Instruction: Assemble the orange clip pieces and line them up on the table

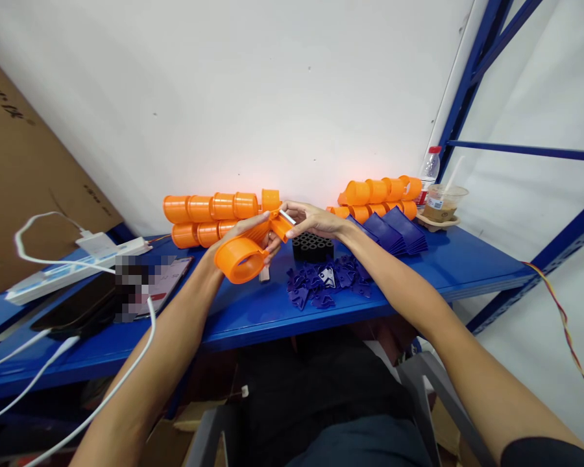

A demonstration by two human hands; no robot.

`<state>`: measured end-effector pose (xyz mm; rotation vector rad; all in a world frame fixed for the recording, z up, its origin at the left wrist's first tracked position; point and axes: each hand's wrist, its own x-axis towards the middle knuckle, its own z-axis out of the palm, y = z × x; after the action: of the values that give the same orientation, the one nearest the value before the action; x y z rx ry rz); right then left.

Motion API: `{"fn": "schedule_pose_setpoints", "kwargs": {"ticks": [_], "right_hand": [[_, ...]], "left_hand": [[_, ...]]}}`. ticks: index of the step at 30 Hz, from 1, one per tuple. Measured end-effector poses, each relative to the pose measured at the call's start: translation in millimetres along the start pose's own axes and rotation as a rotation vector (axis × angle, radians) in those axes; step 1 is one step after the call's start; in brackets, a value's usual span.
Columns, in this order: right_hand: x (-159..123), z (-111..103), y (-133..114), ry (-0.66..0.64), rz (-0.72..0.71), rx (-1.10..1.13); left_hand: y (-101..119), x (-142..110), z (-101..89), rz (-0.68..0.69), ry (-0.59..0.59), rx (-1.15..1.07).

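An orange plastic tape dispenser (228, 261) is held above the front of the blue table, its round ring towards me. My left hand (247, 226) is closed around its body from the left, with fingers curled beneath. At the far end of the dispenser, my right hand (316, 219) pinches beside a bright metal strip (287, 217), which looks like its cutting blade. Exactly how the strip is seated cannot be made out. Beneath the right hand lie small dark blue plastic parts (321, 279) in a loose heap, and a block of black rollers (313, 248) stands behind them.
Stacked orange dispensers (214, 206) stand at the wall on the left, with more orange dispensers (377, 191) on the right. Blue flat sheets (394, 232), a bottle (429, 170) and a cup (442, 201) are at right. A power strip (78, 269), phone (78, 301) and white cables lie left.
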<state>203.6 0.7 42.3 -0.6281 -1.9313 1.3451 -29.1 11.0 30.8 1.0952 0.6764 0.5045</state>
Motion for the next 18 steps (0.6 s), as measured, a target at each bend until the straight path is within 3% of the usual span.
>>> {"fn": "schedule_pose_setpoints", "kwargs": {"ticks": [5, 8, 11, 14, 16, 18], "right_hand": [[0, 3, -2, 0.019, 0.003, 0.040], [4, 2, -2, 0.124, -0.010, 0.031], [7, 2, -1, 0.399, -0.129, -0.148], [4, 13, -2, 0.618, -0.296, -0.512], [0, 26, -3, 0.539, -0.414, -0.768], [-3, 39, -2, 0.350, -0.521, -0.988]], "left_hand": [[1, 1, -0.5, 0.055, -0.037, 0.022], [5, 1, 3.5, 0.141, 0.038, -0.064], [10, 2, 9.3, 0.433, 0.211, -0.185], [10, 5, 10.0, 0.702, 0.423, -0.310], [9, 7, 6.7, 0.801, 0.517, -0.336], [6, 9, 3.2, 0.877, 0.575, -0.336]]}}
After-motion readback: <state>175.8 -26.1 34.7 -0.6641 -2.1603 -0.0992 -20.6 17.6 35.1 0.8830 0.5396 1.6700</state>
